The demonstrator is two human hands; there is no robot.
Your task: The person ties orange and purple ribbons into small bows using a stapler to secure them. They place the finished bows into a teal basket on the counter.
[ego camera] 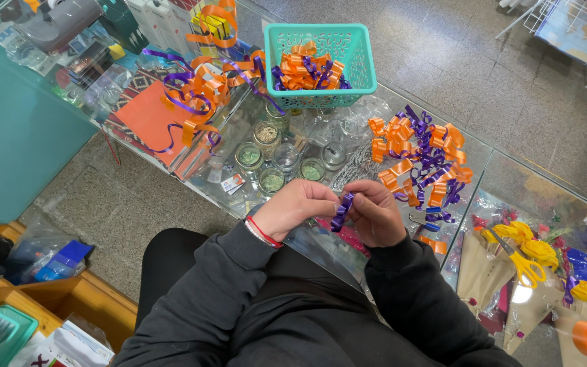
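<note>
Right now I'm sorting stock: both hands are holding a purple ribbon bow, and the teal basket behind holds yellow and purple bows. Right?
Not quite. The head view shows the teal basket holding orange and purple bows, not yellow. Both the left hand and the right hand do hold the purple ribbon bow.

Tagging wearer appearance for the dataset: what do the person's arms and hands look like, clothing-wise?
Both arms wear dark grey long sleeves, loose and creased, reaching the wrists. The left hand and right hand are bare, no gloves. The left wrist carries a thin red cord bracelet beside a pale band. No rings visible.
</note>
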